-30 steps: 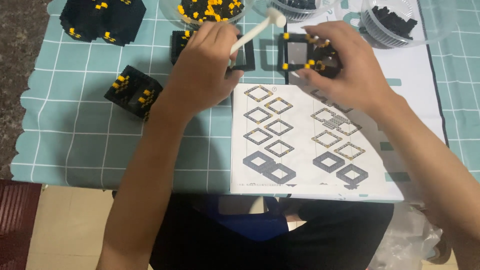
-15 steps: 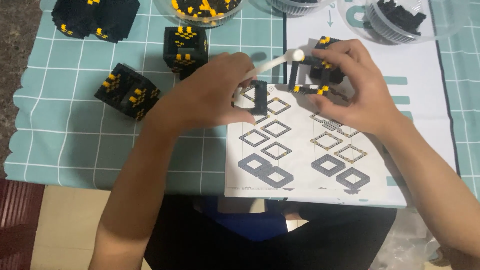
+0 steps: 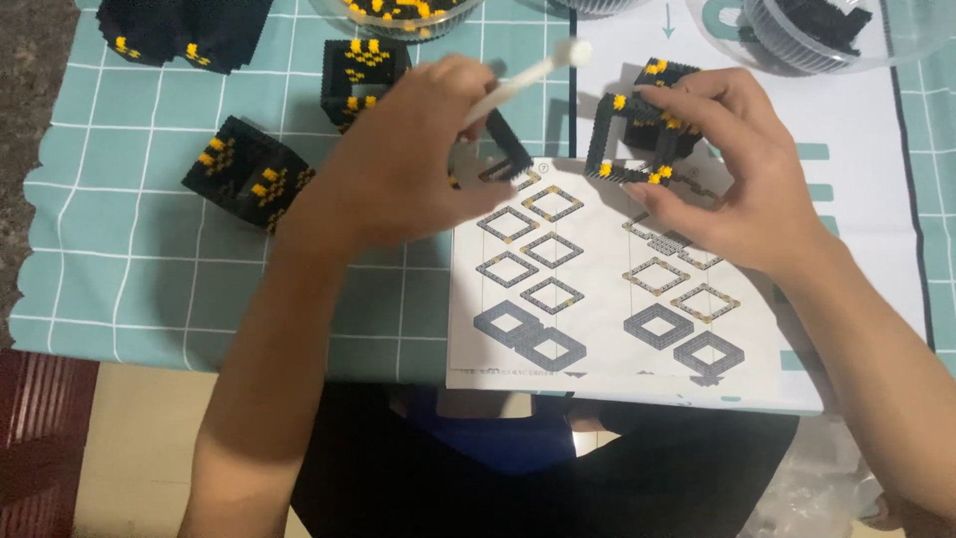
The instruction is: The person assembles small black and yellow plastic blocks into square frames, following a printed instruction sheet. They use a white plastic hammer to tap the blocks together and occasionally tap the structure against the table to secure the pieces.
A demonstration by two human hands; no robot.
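Black-and-yellow brick frame [image 3: 642, 130]: hollow square assembly at the top edge of the instruction sheet [image 3: 597, 289]. Likely light, rigid, prone to splitting at seams; grip opposite walls. Right hand [image 3: 732, 174] fingers grasping it. Left hand [image 3: 413, 159] fingers clenched on white tool [image 3: 523, 80] and small black frame [image 3: 508, 139], left of the assembly.

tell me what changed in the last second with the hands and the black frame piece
The left hand, holding the white stick tool, carried a small black square frame from the mat onto the top edge of the instruction sheet. The right hand kept its grip on the black and yellow block build.
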